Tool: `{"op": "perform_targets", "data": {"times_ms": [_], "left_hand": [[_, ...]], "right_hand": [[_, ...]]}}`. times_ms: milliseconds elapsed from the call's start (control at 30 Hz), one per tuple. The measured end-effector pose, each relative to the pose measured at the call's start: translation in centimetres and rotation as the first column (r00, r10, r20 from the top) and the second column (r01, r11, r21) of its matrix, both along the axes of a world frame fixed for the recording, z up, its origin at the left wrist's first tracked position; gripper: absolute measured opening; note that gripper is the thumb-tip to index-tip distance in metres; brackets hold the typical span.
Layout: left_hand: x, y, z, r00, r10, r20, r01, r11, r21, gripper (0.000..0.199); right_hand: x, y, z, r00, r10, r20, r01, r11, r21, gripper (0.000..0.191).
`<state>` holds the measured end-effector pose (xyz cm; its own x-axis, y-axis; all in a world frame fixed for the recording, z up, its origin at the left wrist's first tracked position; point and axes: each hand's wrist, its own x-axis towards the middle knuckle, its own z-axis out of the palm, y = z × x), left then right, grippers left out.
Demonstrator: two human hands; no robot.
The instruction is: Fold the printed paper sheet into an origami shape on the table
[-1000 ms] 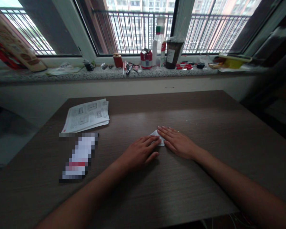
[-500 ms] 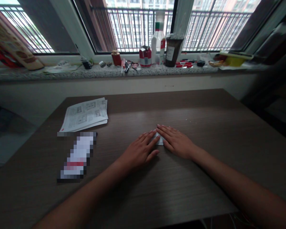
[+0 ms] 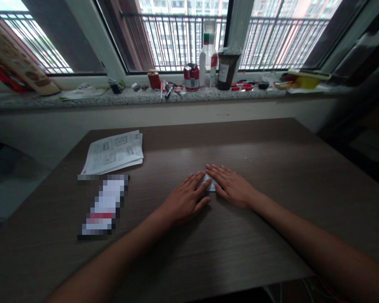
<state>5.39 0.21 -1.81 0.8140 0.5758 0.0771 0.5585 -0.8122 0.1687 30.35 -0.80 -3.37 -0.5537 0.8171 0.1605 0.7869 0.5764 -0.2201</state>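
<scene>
Both hands lie flat on a brown table (image 3: 265,252), pressing on a small piece of folded white paper (image 3: 212,186). My left hand (image 3: 188,198) covers its left side, fingers stretched out and thumb apart on the tabletop. Over its right side rests my right hand (image 3: 230,185), fingers extended and lying flat. The fingertips of the two hands nearly meet at the paper's far point. Much of the paper is hidden under the fingers.
Printed sheets (image 3: 113,151) lie at the table's back left, with a pixelated phone-like object (image 3: 104,206) nearer. Along the stone windowsill (image 3: 91,102) stand a red can (image 3: 191,78), bottles (image 3: 205,63), a dark cup (image 3: 226,69) and a yellow container (image 3: 309,81).
The view has shifted slightly. Both hands remain pressed on the paper in nearly the same place.
</scene>
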Motion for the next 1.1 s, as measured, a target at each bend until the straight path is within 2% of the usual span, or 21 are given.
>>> {"op": "perform_targets", "data": {"times_ms": [200, 433, 600, 833, 1000, 1100], "left_hand": [[-0.5, 0.1, -0.2, 0.999, -0.04, -0.011, 0.04, 0.999, -0.027, 0.065], [-2.0, 0.2, -0.2, 0.999, -0.042, -0.023, 0.041, 0.998, -0.048, 0.067], [-2.1, 0.2, -0.1, 0.997, -0.041, -0.058, 0.036, 0.996, -0.08, 0.068], [-2.1, 0.1, 0.0, 0.999, -0.026, -0.042, 0.022, 0.997, -0.076, 0.065], [-2.1, 0.1, 0.0, 0.999, -0.019, -0.045, 0.015, 0.996, -0.086, 0.065], [-2.0, 0.0, 0.2, 0.998, -0.008, -0.057, 0.003, 0.996, -0.091, 0.063]], "right_hand": [[0.0, 0.1, -0.3, 1.0, -0.021, 0.017, 0.021, 1.0, 0.007, 0.062], [-0.1, 0.1, -0.1, 0.999, -0.013, 0.034, 0.013, 1.0, 0.002, 0.06], [0.3, 0.1, -0.1, 0.999, -0.033, 0.033, 0.033, 0.999, 0.01, 0.061], [2.1, 0.0, -0.4, 0.987, -0.156, 0.038, 0.157, 0.987, -0.013, 0.066], [2.0, -0.1, -0.5, 0.968, -0.242, 0.07, 0.244, 0.969, -0.021, 0.069], [1.9, -0.1, -0.6, 0.965, -0.255, 0.064, 0.255, 0.967, 0.0, 0.07]]}}
